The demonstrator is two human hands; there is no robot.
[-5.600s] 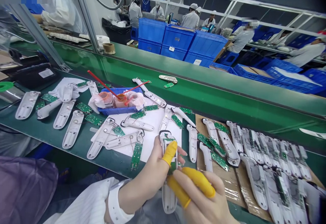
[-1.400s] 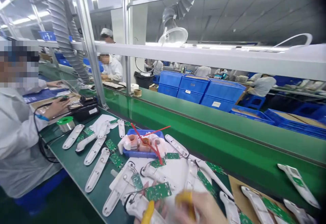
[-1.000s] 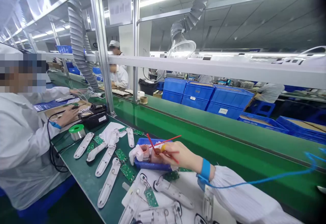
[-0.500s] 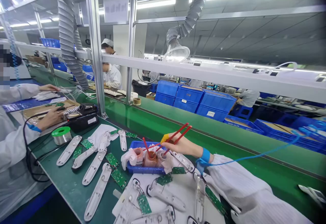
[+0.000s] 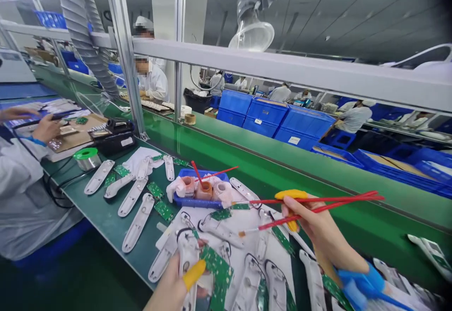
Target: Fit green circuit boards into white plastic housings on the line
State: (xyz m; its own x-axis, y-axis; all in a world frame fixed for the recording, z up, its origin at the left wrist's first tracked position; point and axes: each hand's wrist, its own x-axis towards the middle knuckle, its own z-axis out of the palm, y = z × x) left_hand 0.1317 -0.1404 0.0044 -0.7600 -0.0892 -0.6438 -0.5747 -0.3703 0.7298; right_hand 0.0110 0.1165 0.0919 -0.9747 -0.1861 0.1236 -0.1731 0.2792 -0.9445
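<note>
My right hand [image 5: 319, 228], with yellow finger cots and a blue wrist strap, is closed on two thin red brushes [image 5: 310, 206] whose tips point left over the white sheet. My left hand [image 5: 176, 282] enters at the bottom edge. Its yellow-capped thumb presses on a white plastic shell [image 5: 187, 261] with a green circuit board [image 5: 218, 271] wired to it. Behind them stands a blue tray [image 5: 197, 201] with small pinkish pots [image 5: 205, 190] and two more red brushes stuck in them.
Several white shells and green boards lie across the green bench [image 5: 106, 216] and white sheet. A co-worker in white [image 5: 21, 193] sits at left by a solder spool [image 5: 85, 157] and black unit [image 5: 113, 136]. A green conveyor [image 5: 282, 169] runs behind, with blue crates [image 5: 275, 122] beyond.
My right hand has pulled back from the pots toward me with the red brushes. My left hand has come back into view holding a shell with its board. The camera tilted down slightly.
</note>
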